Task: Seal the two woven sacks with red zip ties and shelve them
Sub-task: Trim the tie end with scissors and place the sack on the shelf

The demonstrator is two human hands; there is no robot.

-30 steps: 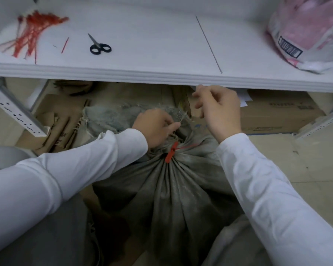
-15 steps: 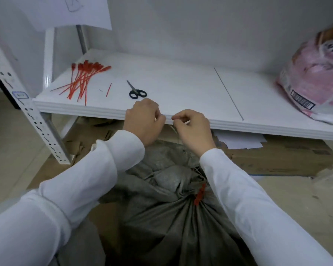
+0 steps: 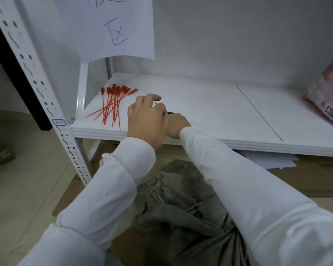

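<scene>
A: What stands at the far left?
B: A white perforated shelf upright (image 3: pixel 37 89) slants up from the floor (image 3: pixel 23 189). Just right of it, a paper sheet (image 3: pixel 113 25) with a handwritten character hangs above the shelf (image 3: pixel 200 104).

A: And the ties?
B: The red zip ties (image 3: pixel 112 104) lie in a loose bundle on the shelf's left end. Their heads point toward the wall and their tails fan toward the front edge.

A: The hands?
B: Both are over the shelf, just right of the ties. The left hand (image 3: pixel 144 120) has its fingers curled, and a thin pale sliver shows by the fingertips; I cannot tell whether it is pinched. The right hand (image 3: pixel 176 123) touches the left and is half hidden behind it. A dark object (image 3: pixel 170 113) peeks out between them, and I cannot tell the right hand's grip.

A: Where is the sack?
B: One grey woven sack (image 3: pixel 181 217) sits on the floor below the shelf's front edge, between the left sleeve (image 3: pixel 113 179) and the right sleeve (image 3: pixel 238 189). Its gathered folds run under the right sleeve. Neither hand touches it.

A: Further right?
B: White papers (image 3: pixel 267 160) lie under the shelf on brown cardboard (image 3: pixel 306 181). A pink bag (image 3: pixel 331 100) with a barcode rests at the shelf's right end.
</scene>
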